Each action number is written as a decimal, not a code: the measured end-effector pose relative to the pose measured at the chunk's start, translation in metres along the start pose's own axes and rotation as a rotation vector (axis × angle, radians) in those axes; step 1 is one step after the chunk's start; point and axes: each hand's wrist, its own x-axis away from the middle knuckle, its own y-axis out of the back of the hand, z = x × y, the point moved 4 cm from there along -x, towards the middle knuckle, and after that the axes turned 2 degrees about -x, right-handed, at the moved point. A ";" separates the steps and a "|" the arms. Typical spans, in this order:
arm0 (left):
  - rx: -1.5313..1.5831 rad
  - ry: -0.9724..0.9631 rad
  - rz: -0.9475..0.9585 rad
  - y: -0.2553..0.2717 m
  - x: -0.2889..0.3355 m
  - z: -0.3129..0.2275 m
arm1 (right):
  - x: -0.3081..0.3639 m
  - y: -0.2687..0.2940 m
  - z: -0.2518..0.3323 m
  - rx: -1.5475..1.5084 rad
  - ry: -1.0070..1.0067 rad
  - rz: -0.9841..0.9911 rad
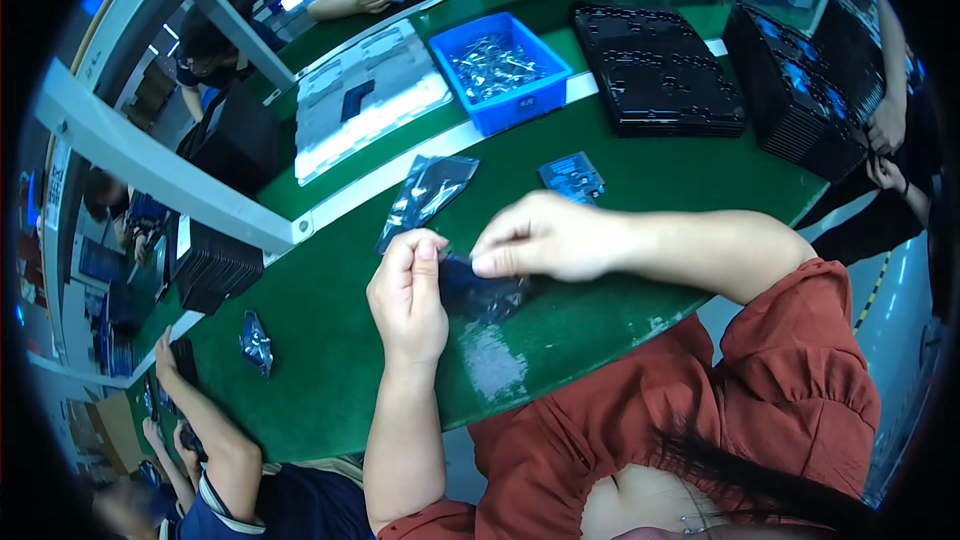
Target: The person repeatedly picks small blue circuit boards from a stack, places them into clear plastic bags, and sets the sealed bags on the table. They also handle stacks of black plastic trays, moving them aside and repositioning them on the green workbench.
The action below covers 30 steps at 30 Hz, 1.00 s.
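Note:
My left hand [408, 292] is closed, thumb against the fingers, at the upper edge of a dark, see-through antistatic bag [482, 292]. Opposite it, my right hand [548, 238] pinches the same bag's other side; it is somewhat blurred. Whether anything lies inside the bag I cannot make out. Just beyond my hands a shiny silver antistatic bag [430, 196] rests on the green table. A blue circuit board [572, 178] lies beyond my right hand, apart from it.
A blue bin [520, 112] of small metal parts stands at the back, between a pale grey tray [400, 120] and stacked black trays [660, 70]. More black trays [790, 90] stand right. A small silver packet [256, 343] lies left. Co-workers sit around the green table [330, 280].

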 end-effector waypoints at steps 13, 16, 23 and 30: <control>-0.676 -0.528 0.198 -0.016 0.002 -0.032 | -0.004 0.004 -0.029 -0.317 -0.113 -0.217; -0.581 -0.574 0.112 -0.017 0.002 -0.028 | -0.004 0.005 -0.029 -0.276 -0.143 -0.219; -0.457 -0.646 0.107 -0.019 0.007 -0.033 | -0.006 0.026 -0.009 0.567 0.255 -0.273; -0.491 -0.617 0.082 -0.018 0.004 -0.029 | 0.007 0.020 0.010 0.480 0.405 -0.288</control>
